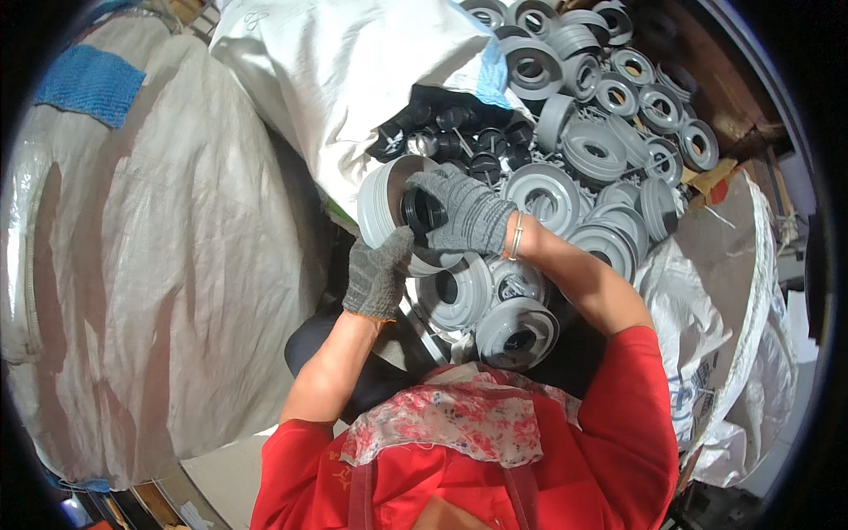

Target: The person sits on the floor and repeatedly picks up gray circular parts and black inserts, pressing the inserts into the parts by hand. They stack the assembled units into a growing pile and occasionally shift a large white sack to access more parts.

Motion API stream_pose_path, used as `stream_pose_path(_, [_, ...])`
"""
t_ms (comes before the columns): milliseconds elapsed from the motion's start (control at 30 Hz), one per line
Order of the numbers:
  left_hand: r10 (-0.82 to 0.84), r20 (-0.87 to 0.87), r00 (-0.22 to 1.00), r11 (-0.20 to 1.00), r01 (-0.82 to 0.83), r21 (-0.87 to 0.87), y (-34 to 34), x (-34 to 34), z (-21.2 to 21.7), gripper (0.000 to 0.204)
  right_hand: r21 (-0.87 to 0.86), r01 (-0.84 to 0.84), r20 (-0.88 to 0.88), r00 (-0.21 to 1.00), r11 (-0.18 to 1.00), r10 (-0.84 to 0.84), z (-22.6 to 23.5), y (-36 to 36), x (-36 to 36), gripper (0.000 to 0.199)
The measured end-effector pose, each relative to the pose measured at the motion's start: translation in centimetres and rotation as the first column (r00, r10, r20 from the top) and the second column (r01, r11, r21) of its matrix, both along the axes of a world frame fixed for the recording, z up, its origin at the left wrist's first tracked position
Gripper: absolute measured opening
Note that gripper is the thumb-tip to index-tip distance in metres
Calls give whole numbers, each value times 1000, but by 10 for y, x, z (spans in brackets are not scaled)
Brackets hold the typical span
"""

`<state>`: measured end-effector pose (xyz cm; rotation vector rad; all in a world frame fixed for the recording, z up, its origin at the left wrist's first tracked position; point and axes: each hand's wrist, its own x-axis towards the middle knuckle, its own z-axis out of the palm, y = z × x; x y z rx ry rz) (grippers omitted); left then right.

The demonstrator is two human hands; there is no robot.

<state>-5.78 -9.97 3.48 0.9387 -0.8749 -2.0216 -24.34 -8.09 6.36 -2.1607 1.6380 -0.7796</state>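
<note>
A grey plastic ring part [378, 205] with a ridged outer wall is tilted on its side in front of me. My left hand [378, 276], in a grey knit glove, grips its lower edge; the thumb shows and the other fingers are mostly hidden. At the ring's centre opening is a black round threaded part [422, 212]. My right hand [461, 212], also gloved, closes its fingers on that black part from the right. Whether the two parts are joined cannot be seen. Just beneath my hands lie more grey ring parts [452, 293].
Many loose grey rings [595, 150] are heaped to the right and far right. Beyond my hands, a white sack [305, 97] opens onto several black parts [486, 166]. A large full sack [168, 265] stands at left, and a white plastic sack [693, 309] is on the right.
</note>
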Motion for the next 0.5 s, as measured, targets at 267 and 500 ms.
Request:
stream_pose_path(267, [-350, -112, 930, 936, 352, -4, 9, -1, 14, 52, -20, -272, -462, 856, 962, 232, 19, 45, -14, 39])
stream_pose_path(500, [-356, -121, 927, 930, 364, 50, 21, -7, 25, 51, -112, -248, -483, 860, 962, 166, 17, 70, -12, 37])
